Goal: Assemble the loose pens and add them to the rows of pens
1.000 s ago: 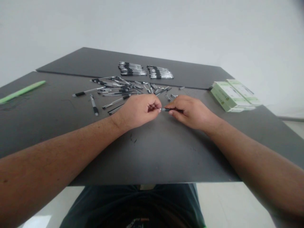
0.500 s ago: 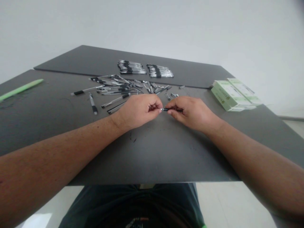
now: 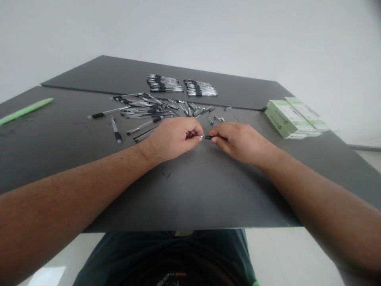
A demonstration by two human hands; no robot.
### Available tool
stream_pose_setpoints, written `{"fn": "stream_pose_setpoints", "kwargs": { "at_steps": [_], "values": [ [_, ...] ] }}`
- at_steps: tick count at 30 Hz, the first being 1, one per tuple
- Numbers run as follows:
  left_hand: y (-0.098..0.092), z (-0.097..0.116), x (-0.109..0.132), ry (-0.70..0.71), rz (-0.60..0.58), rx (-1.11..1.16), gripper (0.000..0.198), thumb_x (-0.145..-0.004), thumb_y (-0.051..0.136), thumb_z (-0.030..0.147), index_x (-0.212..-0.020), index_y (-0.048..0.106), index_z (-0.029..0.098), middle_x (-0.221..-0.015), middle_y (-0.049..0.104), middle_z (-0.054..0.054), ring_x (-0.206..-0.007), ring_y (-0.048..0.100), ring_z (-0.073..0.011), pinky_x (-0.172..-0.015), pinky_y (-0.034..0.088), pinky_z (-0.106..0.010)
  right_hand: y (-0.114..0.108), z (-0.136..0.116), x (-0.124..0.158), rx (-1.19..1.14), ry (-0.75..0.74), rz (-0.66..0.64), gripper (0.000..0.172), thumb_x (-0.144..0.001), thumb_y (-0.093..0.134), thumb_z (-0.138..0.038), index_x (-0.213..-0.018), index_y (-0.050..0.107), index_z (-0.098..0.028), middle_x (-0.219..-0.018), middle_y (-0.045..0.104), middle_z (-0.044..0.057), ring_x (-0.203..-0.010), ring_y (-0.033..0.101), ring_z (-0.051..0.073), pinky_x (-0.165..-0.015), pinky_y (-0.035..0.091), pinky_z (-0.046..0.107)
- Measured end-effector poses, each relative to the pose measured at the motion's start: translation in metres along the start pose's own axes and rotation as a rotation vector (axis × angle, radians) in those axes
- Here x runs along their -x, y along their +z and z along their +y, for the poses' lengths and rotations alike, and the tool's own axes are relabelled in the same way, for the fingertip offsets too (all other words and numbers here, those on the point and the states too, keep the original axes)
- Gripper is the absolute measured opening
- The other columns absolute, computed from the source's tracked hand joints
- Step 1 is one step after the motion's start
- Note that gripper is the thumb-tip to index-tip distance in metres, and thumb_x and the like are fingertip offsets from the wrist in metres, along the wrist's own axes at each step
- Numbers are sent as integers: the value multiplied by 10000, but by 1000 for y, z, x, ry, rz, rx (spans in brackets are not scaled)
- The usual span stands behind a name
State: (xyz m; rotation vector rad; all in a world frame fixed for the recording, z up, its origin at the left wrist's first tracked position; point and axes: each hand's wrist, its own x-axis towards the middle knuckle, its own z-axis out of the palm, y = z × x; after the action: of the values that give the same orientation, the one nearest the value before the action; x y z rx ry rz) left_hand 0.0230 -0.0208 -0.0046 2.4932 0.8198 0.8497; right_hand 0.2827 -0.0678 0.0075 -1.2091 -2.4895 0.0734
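Note:
A slim pen point(image 3: 207, 137) with a dark grip spans the gap between my two hands, low above the table. My left hand point(image 3: 178, 137) pinches its silvery tip end with thumb and forefinger. From the other side, my right hand point(image 3: 238, 140) is closed around the dark grip part, and its fingers cover the rest. Just beyond my left hand lies a loose pile of clear pens with black grips point(image 3: 143, 107). Several small pen caps point(image 3: 193, 108) are scattered past my fingertips.
Two neat rows of pens, a left row point(image 3: 165, 84) and a right row point(image 3: 201, 88), lie on the far grey table point(image 3: 238, 85). Green-and-white boxes point(image 3: 293, 119) stand at right. A long green pen-shaped stick point(image 3: 28, 110) rests at far left. A pale wall rises behind.
My right hand has shifted very slightly, and the dark end that stuck out behind its fingers no longer shows. Both hands otherwise keep their places on the pen.

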Motion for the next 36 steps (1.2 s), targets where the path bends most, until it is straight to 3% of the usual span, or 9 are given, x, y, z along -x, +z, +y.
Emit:
{"fn": "stream_pose_setpoints", "kwargs": {
  "at_steps": [6, 9, 13, 19, 25, 32, 36],
  "values": [
    [0, 0, 0, -4, 9, -10, 95, -946, 698, 274, -968, 782, 238, -865, 781, 2, -801, 722, -186, -802, 543, -310, 0, -1, 0, -33, 65, 55, 139, -936, 777, -231, -1074, 773, -247, -956, 821, 35, -825, 714, 226, -773, 523, 334],
    [0, 1, 0, 12, 11, -3, 95, -946, 694, 277, -960, 779, 237, -866, 783, 1, -795, 721, -185, -790, 538, -311, 0, -1, 0, -12, 42, 35, 86, -992, 723, -240, -1057, 780, -240, -962, 823, 59, -872, 732, 244, -793, 521, 345],
    [0, 1, 0, 0, -3, 2, 96, -945, 695, 281, -958, 780, 238, -862, 787, -1, -788, 720, -185, -783, 540, -311, 1, 0, 0, -9, 4, 2, 185, -1074, 623, -278, -1099, 798, -221, -1003, 840, 94, -928, 753, 265, -834, 526, 364],
    [1, 0, 0, 11, 2, -17, 92, -942, 700, 282, -953, 781, 240, -855, 787, -1, -790, 719, -190, -772, 522, -323, 1, -2, 0, -59, 66, 19, 109, -968, 744, -262, -1070, 767, -229, -953, 817, 51, -851, 727, 232, -780, 513, 330],
    [2, -2, 0, 55, 4, 3, 94, -951, 688, 267, -953, 772, 224, -863, 786, -1, -797, 719, -180, -755, 497, -312, 1, 0, -1, -17, 4, -26, 231, -1094, 592, -305, -1080, 799, -204, -982, 832, 97, -903, 741, 251, -824, 507, 346],
    [4, -5, 0, 96, 12, -17, 95, -964, 676, 254, -955, 762, 215, -863, 779, -2, -800, 718, -176, -741, 480, -306, -1, -2, -1, -26, 69, -28, 141, -985, 759, -289, -1092, 795, -205, -944, 823, 58, -837, 727, 224, -767, 488, 317],
    [3, -5, 0, 89, 8, -8, 85, -962, 685, 258, -953, 760, 220, -854, 775, 4, -792, 716, -174, -741, 483, -303, -1, -1, -1, 21, 33, -64, 174, -1073, 671, -309, -1095, 809, -207, -974, 838, 90, -900, 754, 253, -808, 497, 337]
  ]
}}
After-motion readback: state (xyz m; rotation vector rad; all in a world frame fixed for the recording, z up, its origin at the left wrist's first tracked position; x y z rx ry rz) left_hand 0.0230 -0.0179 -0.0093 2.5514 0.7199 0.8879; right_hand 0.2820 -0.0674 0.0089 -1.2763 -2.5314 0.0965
